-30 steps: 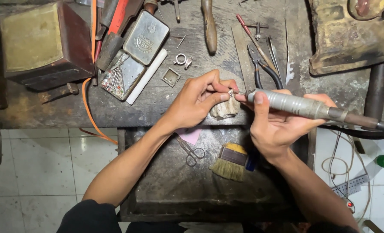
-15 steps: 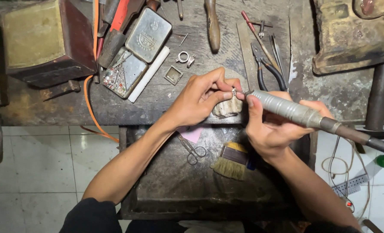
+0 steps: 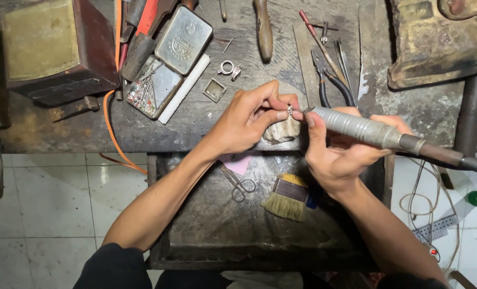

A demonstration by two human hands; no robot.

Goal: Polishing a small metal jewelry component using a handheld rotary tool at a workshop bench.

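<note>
I see my left hand pinching a small ring over the wooden bench peg, while my right hand grips the rotary handpiece, its tip at the ring. Grinding looks under way, not finished. Beyond the peg, the worn tabletop carries tins and pliers; below it a brush lies in the tray, over white floor tiles.

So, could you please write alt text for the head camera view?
The left hand pinches a small ring against a bench peg while the right hand holds a rotary handpiece to it. Below lie a brush and scissors.
</note>
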